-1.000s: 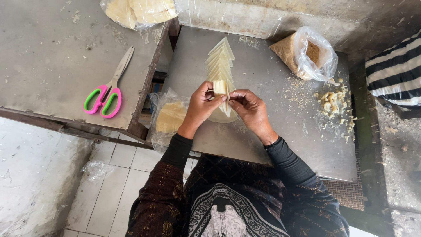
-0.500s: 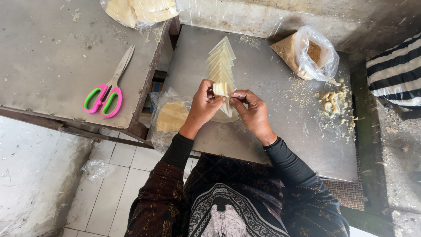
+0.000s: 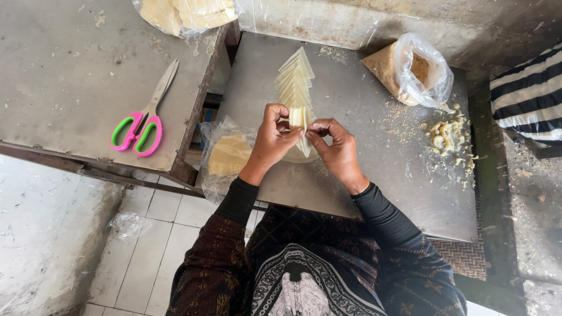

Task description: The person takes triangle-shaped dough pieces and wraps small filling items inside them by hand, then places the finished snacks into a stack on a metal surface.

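Over on the far left we've got scissors [image 3: 140, 126] with pink and green handles lying on the left surface [image 3: 70, 76], blades aimed up and to the right, well clear of the work. At the near left edge of the middle surface [image 3: 363, 169] there's a bag [image 3: 225, 153] of pale sheets, just beside our left hand [image 3: 272, 140]. That hand has its fingers [image 3: 280, 112] pinched on the left side of the wrapper [image 3: 297, 117], a small pale square held up between both hands just above the surface. Our right hand [image 3: 336, 146] has its fingers [image 3: 315, 131] curled in and pinching the right and lower edge, so both are grasping the same piece. We'd guess the wrapper is very light, thin and floppy, likely easy to tear or crease, so holding it by the edges with fingertips looks right, nothing firmer. It seems folded into a narrow strip, long axis running away from us, upper end pointing at the row [image 3: 294, 79] of fanned-out wrappers lying behind it, which runs the same way. Further right sits an open bag of crumbs [image 3: 410, 70], and past that a little heap of scraps [image 3: 448, 137] near the right edge.
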